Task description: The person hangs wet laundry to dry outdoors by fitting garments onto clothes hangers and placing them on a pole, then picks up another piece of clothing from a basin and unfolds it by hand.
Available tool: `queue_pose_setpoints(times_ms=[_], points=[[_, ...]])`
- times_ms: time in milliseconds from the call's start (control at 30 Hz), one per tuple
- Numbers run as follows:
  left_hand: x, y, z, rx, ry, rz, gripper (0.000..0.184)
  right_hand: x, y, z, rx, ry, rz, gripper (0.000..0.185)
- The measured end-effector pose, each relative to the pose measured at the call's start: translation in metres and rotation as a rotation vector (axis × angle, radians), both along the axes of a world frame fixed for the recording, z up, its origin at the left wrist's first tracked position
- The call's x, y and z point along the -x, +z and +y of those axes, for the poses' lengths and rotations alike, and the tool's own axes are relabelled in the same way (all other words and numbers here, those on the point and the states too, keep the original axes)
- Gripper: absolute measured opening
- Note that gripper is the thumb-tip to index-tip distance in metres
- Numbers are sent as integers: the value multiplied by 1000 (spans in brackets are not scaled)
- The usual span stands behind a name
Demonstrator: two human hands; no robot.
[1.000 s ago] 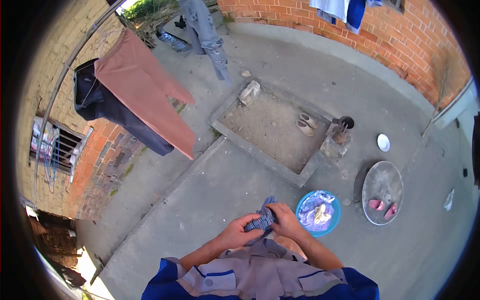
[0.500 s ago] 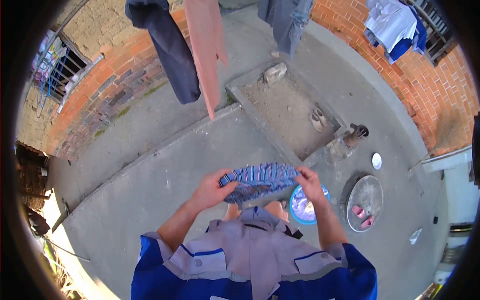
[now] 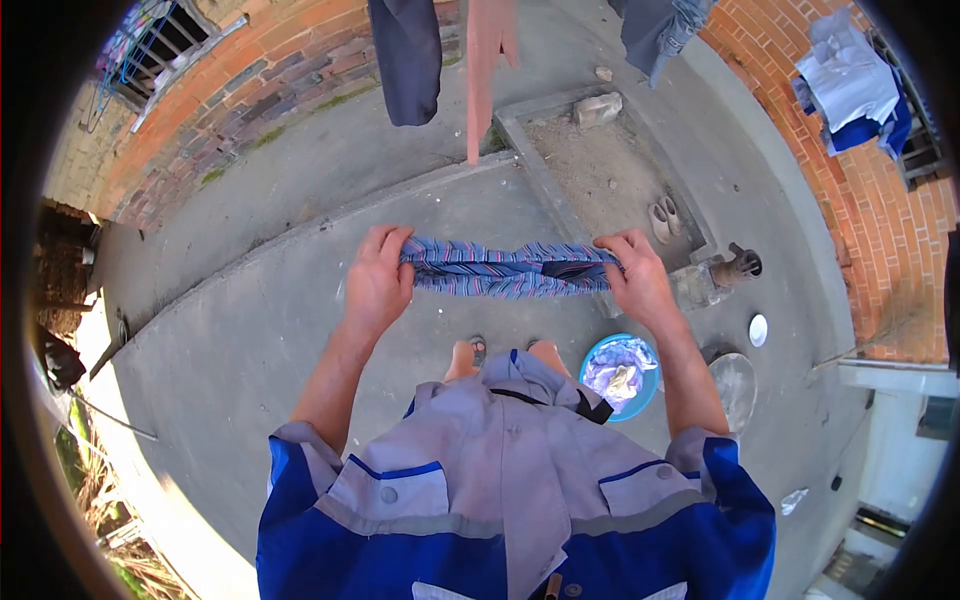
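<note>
Stretched level between my hands is a pair of blue striped shorts (image 3: pixel 510 287), its gathered waistband pulled wide and its opening facing me. My left hand (image 3: pixel 380 280) is closed on one end of the waistband. At the other end my right hand (image 3: pixel 640 278) grips the cloth, thumb below and fingers over the top. Below and to the right, near my feet, stands a blue basin (image 3: pixel 654 388) holding a heap of white and purple laundry (image 3: pixel 615 372).
Dark trousers (image 3: pixel 408 70), a pink garment (image 3: pixel 482 90) and grey jeans (image 3: pixel 665 38) hang ahead. Beyond the shorts, a raised curb (image 3: pixel 545 185) surrounds bare dirt with a pair of shoes (image 3: pixel 662 222). A pipe-like fixture (image 3: pixel 738 265), white dish (image 3: pixel 758 330) and round slab (image 3: pixel 738 392) lie rightward.
Both hands have moved forward and farther apart, drawing the shorts' waistband straighter and wider. My view has shifted, so the hanging clothes sit higher and further right.
</note>
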State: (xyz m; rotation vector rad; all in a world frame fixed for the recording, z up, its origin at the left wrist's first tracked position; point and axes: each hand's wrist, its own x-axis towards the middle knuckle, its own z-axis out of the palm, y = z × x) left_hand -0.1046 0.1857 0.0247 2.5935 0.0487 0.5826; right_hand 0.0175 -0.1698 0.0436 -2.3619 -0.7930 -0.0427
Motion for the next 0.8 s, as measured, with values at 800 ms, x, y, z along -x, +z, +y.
queue_pose_setpoints(times_ms=[800], points=[[-5, -12, -59, 1265, 503, 88, 29, 40, 46, -14, -216, 589, 190, 26]])
